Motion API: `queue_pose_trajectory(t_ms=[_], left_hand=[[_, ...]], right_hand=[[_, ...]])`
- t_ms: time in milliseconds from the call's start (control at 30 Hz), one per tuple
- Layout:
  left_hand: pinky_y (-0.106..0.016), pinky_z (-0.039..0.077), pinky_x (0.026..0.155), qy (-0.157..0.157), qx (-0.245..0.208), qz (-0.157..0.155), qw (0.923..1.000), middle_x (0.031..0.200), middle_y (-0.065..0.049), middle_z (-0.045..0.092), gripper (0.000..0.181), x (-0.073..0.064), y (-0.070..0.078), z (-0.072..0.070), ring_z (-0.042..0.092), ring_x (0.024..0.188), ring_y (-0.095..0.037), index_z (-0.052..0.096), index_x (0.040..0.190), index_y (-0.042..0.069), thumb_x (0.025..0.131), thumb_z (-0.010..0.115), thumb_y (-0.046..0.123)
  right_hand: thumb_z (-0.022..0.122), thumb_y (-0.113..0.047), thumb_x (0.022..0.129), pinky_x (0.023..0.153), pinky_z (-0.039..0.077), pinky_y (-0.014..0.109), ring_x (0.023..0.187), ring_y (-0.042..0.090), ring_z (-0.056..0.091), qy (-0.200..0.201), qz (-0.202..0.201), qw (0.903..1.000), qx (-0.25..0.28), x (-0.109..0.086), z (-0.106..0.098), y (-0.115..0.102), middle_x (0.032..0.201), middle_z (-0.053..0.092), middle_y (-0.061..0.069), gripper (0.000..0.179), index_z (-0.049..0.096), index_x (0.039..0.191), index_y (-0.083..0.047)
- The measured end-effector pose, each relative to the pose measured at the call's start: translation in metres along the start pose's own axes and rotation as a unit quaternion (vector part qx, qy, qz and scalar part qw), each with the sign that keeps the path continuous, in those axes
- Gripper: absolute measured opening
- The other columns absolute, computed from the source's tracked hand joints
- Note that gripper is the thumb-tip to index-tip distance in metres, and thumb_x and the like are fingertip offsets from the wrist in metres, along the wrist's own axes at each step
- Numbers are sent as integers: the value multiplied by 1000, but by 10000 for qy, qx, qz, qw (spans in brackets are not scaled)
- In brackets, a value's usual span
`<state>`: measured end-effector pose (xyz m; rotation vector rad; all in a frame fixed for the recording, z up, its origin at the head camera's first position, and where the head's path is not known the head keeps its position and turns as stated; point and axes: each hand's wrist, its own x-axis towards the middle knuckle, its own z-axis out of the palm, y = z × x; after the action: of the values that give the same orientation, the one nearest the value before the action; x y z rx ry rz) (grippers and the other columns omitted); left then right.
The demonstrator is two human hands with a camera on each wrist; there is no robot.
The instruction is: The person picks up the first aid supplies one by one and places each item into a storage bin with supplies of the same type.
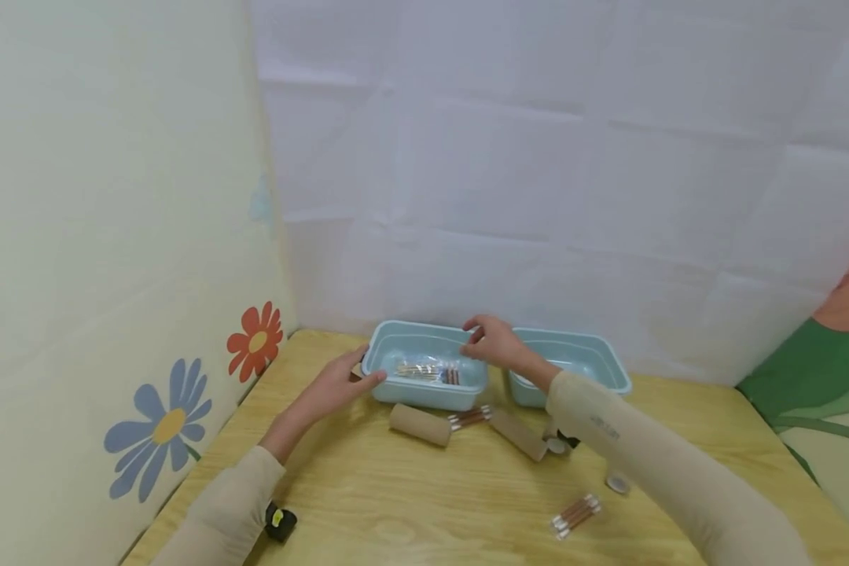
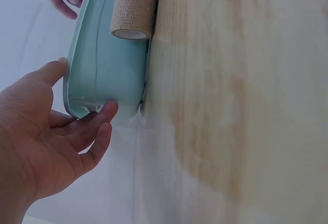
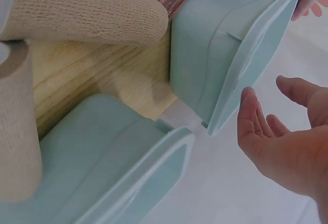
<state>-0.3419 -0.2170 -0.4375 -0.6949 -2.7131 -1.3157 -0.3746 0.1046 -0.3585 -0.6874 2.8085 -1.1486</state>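
My left hand (image 1: 339, 385) grips the left end of a light blue plastic bin (image 1: 424, 395), thumb at the rim and fingers around the end wall in the left wrist view. Clear packs of swabs (image 1: 419, 371) lie inside that bin. Over its right end hovers my right hand (image 1: 495, 342), fingers loosely bent, with nothing between thumb and fingertips in the right wrist view. A tan bandage roll (image 1: 420, 425) lies in front of the bin, beside a pack of brown-stick cotton swabs (image 1: 470, 417).
A second light blue bin (image 1: 527, 395) stands to the right, partly behind my right forearm. Another tan bandage roll (image 1: 519, 435) lies before it. Nearer on the wooden table (image 1: 396, 503) are a second swab pack (image 1: 575, 516) and a small round whitish item (image 1: 617, 481). A white sheet (image 1: 431, 173) hangs behind.
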Motion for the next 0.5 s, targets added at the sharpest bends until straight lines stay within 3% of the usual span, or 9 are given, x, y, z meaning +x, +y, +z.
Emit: queue_pose_trajectory(t_ms=[167,500], left_hand=[[-44,55,86,43,17,-16,10000,145,-29,48,79,-4,-4,-4,65,105,-28,28,156,-7,103,63,39],[-45,55,88,54,102,-32,9999,147,-29,46,78,-3,-3,-10,64,110,-30,28,156,-7,103,62,39]], right_hand=[[76,-6,90,73,54,35,85,25,68,56,-360,9989,-307,-3,1,-7,95,70,14,40,61,123,10],[74,-5,92,77,56,37,91,29,67,-122,-592,9981,-88,-21,-9,-17,99,68,13,41,59,129,5]])
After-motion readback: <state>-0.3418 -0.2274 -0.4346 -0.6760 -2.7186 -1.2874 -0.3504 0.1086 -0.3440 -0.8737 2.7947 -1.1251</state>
